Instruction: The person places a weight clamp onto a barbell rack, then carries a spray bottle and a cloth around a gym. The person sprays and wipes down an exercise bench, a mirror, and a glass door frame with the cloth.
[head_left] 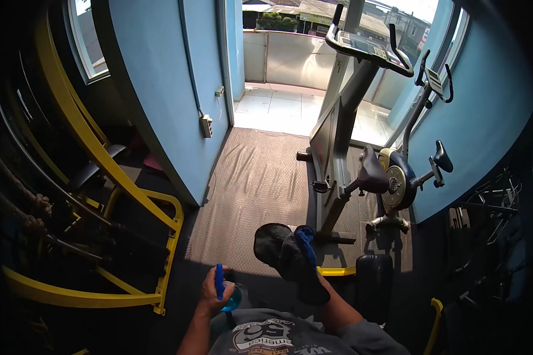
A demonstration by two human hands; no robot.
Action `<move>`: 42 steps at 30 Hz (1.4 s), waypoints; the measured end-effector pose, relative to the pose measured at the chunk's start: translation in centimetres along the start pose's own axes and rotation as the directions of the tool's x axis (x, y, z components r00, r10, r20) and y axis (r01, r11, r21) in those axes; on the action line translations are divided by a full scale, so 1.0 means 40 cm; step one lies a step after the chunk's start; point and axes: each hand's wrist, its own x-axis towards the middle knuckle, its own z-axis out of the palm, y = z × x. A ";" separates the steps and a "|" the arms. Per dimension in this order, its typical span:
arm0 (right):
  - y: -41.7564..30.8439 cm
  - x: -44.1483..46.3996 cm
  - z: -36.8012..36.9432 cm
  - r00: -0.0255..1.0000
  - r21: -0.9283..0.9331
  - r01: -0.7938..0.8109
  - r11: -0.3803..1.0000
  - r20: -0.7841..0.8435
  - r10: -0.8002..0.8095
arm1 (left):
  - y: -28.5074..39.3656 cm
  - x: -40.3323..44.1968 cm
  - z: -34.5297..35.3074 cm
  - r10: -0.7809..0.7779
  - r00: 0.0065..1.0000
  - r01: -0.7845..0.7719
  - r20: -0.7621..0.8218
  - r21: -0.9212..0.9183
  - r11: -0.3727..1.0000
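Observation:
My left hand is closed around a spray bottle with a blue trigger head and blue-tinted liquid, held low in front of my shirt. My right forearm reaches forward from the lower right. A dark grey cloth with a bright blue part along its right side covers my right hand. The fingers underneath are hidden. Both hands are apart, with the cloth farther forward than the bottle.
Two exercise bikes, a large grey one and a smaller one, stand ahead to the right. A yellow-framed machine fills the left side. Ribbed matting leads to an open doorway. A black pad is near my right arm.

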 end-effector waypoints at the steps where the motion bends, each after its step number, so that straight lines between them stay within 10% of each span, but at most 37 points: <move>1: -0.037 0.038 0.020 1.000 0.121 0.024 0.992 0.010 -0.025 | -0.013 0.057 0.002 0.006 1.000 -0.006 -0.002 -0.036 0.999; 16: -0.453 0.530 0.321 0.850 -0.507 0.471 0.722 0.044 -0.525 | 0.046 1.126 -0.012 0.168 0.914 -0.177 0.369 -0.010 0.984; 17: -0.456 0.567 0.370 0.982 -0.136 0.130 0.982 0.152 -0.109 | 0.059 1.187 -0.009 0.203 0.904 -0.201 0.377 -0.044 0.979; 20: -0.567 0.699 0.466 0.974 -0.244 0.197 0.950 0.161 -0.160 | 0.079 1.358 0.010 0.224 0.896 -0.211 0.384 -0.074 0.975; 33: -1.053 1.193 0.964 0.825 -0.807 0.441 0.394 0.191 -0.531 | 0.103 2.043 0.109 0.100 0.975 -0.096 0.201 -0.031 0.995; 34: -1.144 1.217 0.988 0.896 -0.723 0.437 0.534 0.300 -0.328 | 0.108 2.100 0.125 0.134 0.976 -0.130 0.169 -0.034 0.991; 40: -1.419 1.364 1.208 0.580 -0.806 0.585 0.088 0.340 -0.740 | 0.066 2.424 0.227 0.141 0.975 -0.123 0.170 -0.110 0.986; 42: -1.469 1.380 1.289 0.573 -0.709 0.693 0.129 0.432 -0.697 | 0.080 2.564 0.254 0.189 0.949 -0.160 0.252 -0.133 0.978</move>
